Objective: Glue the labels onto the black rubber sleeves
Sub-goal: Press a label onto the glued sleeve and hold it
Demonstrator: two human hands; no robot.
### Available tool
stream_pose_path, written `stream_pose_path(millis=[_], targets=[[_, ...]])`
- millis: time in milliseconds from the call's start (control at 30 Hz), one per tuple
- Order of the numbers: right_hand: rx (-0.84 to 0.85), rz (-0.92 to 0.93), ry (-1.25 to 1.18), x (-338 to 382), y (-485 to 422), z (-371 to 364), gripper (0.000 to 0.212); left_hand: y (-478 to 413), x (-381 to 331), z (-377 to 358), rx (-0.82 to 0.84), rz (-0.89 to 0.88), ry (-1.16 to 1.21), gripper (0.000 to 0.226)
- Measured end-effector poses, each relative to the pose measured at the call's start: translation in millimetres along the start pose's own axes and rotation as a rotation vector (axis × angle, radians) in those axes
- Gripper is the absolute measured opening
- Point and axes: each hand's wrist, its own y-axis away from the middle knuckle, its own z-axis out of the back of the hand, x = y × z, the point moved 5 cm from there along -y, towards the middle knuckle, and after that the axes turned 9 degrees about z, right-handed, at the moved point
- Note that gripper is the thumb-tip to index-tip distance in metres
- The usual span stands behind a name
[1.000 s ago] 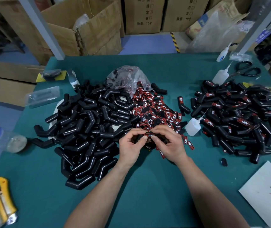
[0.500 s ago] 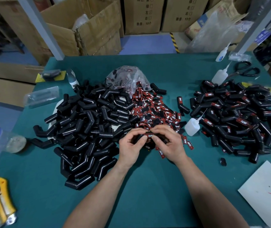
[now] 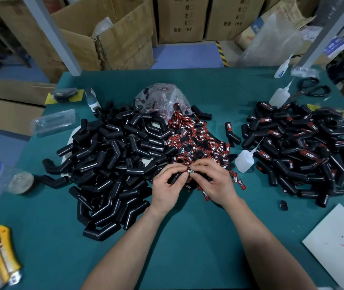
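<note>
A red-and-black label sits on a bent black sleeve, between heaps of bare sleeves and labelled sleeves

Two hands, three squeeze bottles, one scissors.

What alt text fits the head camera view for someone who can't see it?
The left hand and right hand hold a TAPER label against a black rubber sleeve above a green table, with plain sleeves heaped left, loose labels behind, labelled sleeves right.

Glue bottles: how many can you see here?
3 bottles: one right of the labels, one beside the scissors, one at the table's far edge. More may hide among the sleeves.
</note>
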Motion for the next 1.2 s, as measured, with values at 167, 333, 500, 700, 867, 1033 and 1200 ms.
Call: stream_pose_path(millis=[167, 333, 500, 700, 867, 1033, 1200], targets=[[0.011, -0.017, -0.012, -2.6, 2.0, -0.5, 0.018, -1.1, 2.2, -1.4, 0.011, 0.019, -0.017, 0.027], [0.026, -0.016, 0.004, -2.3, 1.1, -1.4, 0.017, -2.2, 1.1, -1.6, -0.001, 0.027, -0.012, 0.03], [0.031, -0.026, 0.003, 0.1, -0.4, 0.3, 0.018, -1.5, 2.1, -1.1, 0.009, 0.05, 0.013, 0.031], [0.046, -0.019, 0.031, 3.3, -1.8, 1.9, 0.016, -2.0, 2.0, 0.1, 0.022, 0.086, 0.038, 0.031], [0.091, 0.04, 0.081, 6.4, -2.2, 1.5, 0.016, -1.2, -1.3, -0.8, 0.022, 0.108, 0.044, 0.024], [0.098, 0.053, 0.078, 5.5, -0.1, -0.6, 0.016, -1.3, -1.3, -0.1, 0.03, 0.107, 0.018, 0.029], [0.031, 0.002, 0.056, 1.3, 0.8, 0.3, 0.016, 0.2, -5.0, 0.2, 0.041, 0.025, -0.045, 0.016]])
